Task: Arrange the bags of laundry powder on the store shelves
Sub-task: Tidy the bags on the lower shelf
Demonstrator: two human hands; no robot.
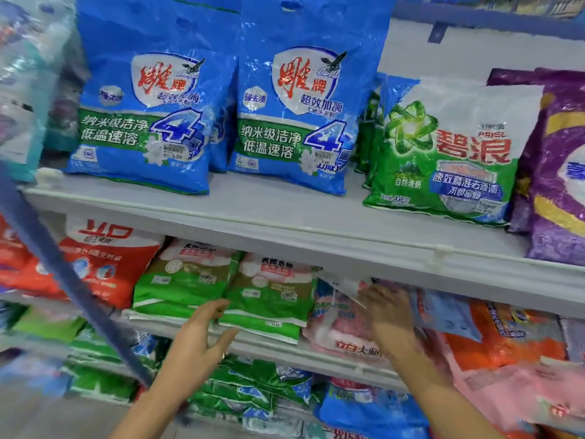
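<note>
Laundry powder bags: spread over three shelf levels that fill the frame; the hands are at those in the lower centre.
Handling: soft, glossy film pouches. I judge that they slump as the powder shifts and slide on one another, and a thin corner looks easy to tear.
Where to hold: probably a flat palm under the bottom edge and the other hand at a side seam, not a top corner alone.
Weight: the blue bags (142, 122) in the upper centre look the heaviest and likely need both hands. The green-and-brown bags (269, 296) below look lighter.
Blue bags, count: two in front on the upper shelf (285, 229), upright and leaning back. More blue edges show behind them, their number hidden.
Green-and-white bag (449, 153): one in front, right of centre, with a few more edges behind it.
Purple bag (557, 172): one, cut off by the right edge of the frame.
Red-and-white bag (107, 261): one plainly seen at middle left. More red at the left edge is too blurred to count.
Green-and-brown bags, count: two, side by side, lying tilted on the middle shelf (285, 351).
Pink bag (338, 331): one, just right of them.
Orange bags (506, 340): lower right, blurred, count unclear.
Left hand (196, 337): fingers straight and spread, holding nothing. Its fingertips are at the lower left corner of the right green-and-brown bag, touching it or just short.
Right hand (389, 315): blurred. Its fingers reach the white film at the pink bag's top, and I cannot tell whether they pinch it.
</note>
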